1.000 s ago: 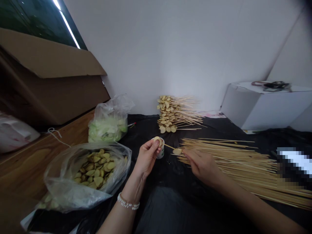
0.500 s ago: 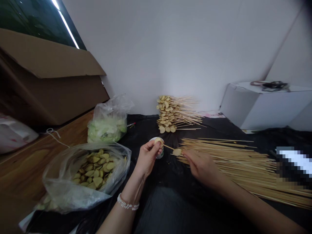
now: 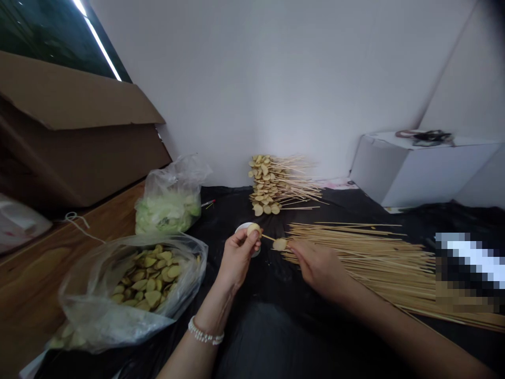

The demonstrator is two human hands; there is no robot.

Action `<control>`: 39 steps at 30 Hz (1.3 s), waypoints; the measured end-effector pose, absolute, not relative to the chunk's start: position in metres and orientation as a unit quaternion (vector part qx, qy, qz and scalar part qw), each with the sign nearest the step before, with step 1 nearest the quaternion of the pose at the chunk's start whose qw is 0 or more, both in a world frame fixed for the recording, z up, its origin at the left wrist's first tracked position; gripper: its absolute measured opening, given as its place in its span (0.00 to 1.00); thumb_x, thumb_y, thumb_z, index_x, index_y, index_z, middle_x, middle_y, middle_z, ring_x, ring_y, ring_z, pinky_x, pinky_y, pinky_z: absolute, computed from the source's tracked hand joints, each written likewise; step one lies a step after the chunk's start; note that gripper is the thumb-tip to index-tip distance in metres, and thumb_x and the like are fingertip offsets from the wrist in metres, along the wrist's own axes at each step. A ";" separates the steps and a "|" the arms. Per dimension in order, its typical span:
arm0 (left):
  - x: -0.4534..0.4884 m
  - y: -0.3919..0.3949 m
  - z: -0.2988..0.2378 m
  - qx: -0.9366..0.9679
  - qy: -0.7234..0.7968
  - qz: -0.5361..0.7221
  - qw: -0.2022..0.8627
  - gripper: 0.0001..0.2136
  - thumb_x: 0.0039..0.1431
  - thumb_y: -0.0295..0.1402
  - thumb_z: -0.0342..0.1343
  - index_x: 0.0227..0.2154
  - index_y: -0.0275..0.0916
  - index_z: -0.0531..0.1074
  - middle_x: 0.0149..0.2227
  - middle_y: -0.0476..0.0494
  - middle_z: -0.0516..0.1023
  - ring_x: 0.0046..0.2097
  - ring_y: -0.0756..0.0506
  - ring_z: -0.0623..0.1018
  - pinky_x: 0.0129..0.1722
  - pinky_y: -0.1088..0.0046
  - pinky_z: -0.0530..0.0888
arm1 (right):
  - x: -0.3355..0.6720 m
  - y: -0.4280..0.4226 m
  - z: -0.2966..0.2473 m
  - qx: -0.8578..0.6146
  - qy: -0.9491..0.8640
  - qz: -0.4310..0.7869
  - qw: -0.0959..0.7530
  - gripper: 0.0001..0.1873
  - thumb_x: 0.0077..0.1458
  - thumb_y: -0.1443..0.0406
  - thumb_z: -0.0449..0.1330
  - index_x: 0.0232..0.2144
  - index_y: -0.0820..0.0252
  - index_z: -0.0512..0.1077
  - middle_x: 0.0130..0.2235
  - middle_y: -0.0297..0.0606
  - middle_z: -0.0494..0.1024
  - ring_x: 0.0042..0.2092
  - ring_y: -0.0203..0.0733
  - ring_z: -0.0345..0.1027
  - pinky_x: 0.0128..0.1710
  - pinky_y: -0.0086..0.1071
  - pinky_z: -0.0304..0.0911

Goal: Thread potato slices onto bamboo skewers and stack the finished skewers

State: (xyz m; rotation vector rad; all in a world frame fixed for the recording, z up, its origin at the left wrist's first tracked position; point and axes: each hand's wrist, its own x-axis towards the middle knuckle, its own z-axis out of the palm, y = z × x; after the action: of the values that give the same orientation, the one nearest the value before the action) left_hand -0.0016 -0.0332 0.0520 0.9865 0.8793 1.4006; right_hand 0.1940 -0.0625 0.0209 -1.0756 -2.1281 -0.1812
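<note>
My left hand (image 3: 235,259) pinches a round, pale potato slice (image 3: 253,228) between thumb and fingers. A thin wooden skewer (image 3: 269,238) reaches from this slice toward my right hand (image 3: 319,267), whose closed fingers grip it. Another potato slice (image 3: 280,244) is threaded on the skewer, close to my right fingertips. Whether the tip has passed right through the left slice cannot be seen. Behind my left fingers stands a white cup (image 3: 241,226), mostly covered. To the left, an open clear plastic bag (image 3: 94,287) holds many cut potato slices (image 3: 152,279).
Loose bare skewers (image 3: 379,263) spread over the black sheet (image 3: 260,331) at right. Finished potato skewers (image 3: 266,184) are stacked by the wall. A bag of pale green pieces (image 3: 169,205), a cardboard box (image 3: 79,158) and a white box (image 3: 418,168) stand around.
The whole view has shifted slightly, so things sit a little further left. My two hands are marginally closer together, still holding the same slice and skewer.
</note>
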 end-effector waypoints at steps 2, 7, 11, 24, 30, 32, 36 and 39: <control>-0.003 -0.033 0.053 0.417 0.372 0.595 0.578 0.12 0.43 0.35 0.68 0.29 0.33 0.79 0.23 0.49 0.72 0.24 0.57 0.67 0.25 0.84 0.65 | 0.195 -0.061 0.021 -0.415 -0.832 -0.073 0.362 0.15 0.58 0.74 0.48 0.42 0.62 0.71 0.38 0.43 0.79 0.37 0.41 0.73 0.37 0.32 0.67; -0.003 -0.034 0.055 0.403 0.348 0.607 0.589 0.11 0.42 0.35 0.68 0.28 0.33 0.79 0.24 0.49 0.73 0.25 0.57 0.68 0.25 0.84 0.66 | 0.197 -0.061 0.028 -0.413 -0.838 -0.078 0.347 0.15 0.57 0.75 0.48 0.42 0.62 0.71 0.38 0.42 0.78 0.37 0.39 0.72 0.36 0.30 0.66; 0.001 -0.035 0.054 0.384 0.341 0.623 0.590 0.11 0.40 0.35 0.69 0.26 0.33 0.79 0.25 0.48 0.74 0.25 0.57 0.69 0.25 0.84 0.67 | 0.198 -0.062 0.034 -0.415 -0.842 -0.121 0.322 0.16 0.56 0.76 0.48 0.41 0.61 0.72 0.34 0.40 0.77 0.34 0.38 0.70 0.33 0.29 0.62; 0.004 -0.034 0.056 0.361 0.318 0.635 0.604 0.12 0.43 0.35 0.68 0.30 0.34 0.79 0.28 0.46 0.76 0.28 0.56 0.72 0.29 0.84 0.71 | 0.277 -0.016 0.046 -0.598 -0.695 -0.183 0.354 0.13 0.61 0.67 0.49 0.42 0.60 0.72 0.40 0.41 0.79 0.38 0.42 0.73 0.33 0.31 0.63; 0.002 -0.034 0.050 0.357 0.317 0.632 0.610 0.11 0.44 0.35 0.67 0.30 0.34 0.79 0.28 0.48 0.74 0.28 0.56 0.70 0.28 0.84 0.69 | 0.223 -0.049 0.046 -0.448 -0.793 -0.094 0.402 0.13 0.62 0.67 0.48 0.43 0.62 0.71 0.42 0.41 0.79 0.41 0.41 0.74 0.41 0.33 0.68; 0.000 -0.032 0.049 0.360 0.317 0.633 0.608 0.10 0.45 0.35 0.67 0.29 0.34 0.79 0.27 0.48 0.73 0.27 0.57 0.70 0.28 0.84 0.69 | 0.217 -0.055 0.046 -0.411 -0.810 -0.077 0.411 0.13 0.62 0.68 0.49 0.43 0.63 0.71 0.42 0.41 0.80 0.42 0.40 0.74 0.42 0.33 0.68; -0.001 -0.032 0.049 0.365 0.322 0.631 0.604 0.11 0.45 0.35 0.67 0.30 0.34 0.78 0.27 0.48 0.74 0.27 0.56 0.70 0.28 0.83 0.68 | 0.214 -0.058 0.043 -0.383 -0.829 -0.078 0.401 0.13 0.61 0.70 0.49 0.43 0.63 0.71 0.43 0.43 0.79 0.40 0.40 0.74 0.39 0.32 0.69; -0.001 -0.032 0.050 0.360 0.324 0.635 0.602 0.12 0.44 0.35 0.68 0.31 0.34 0.79 0.28 0.48 0.74 0.27 0.57 0.70 0.28 0.83 0.68 | 0.213 -0.057 0.039 -0.383 -0.833 -0.091 0.389 0.13 0.61 0.70 0.49 0.43 0.62 0.72 0.43 0.44 0.79 0.41 0.41 0.74 0.39 0.34 0.69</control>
State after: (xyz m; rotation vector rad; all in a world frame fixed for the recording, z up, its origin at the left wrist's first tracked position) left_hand -0.0012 -0.0318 0.0505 0.8332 0.7508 1.4711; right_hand 0.2131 -0.0572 0.0393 -0.9739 -2.1179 -0.2326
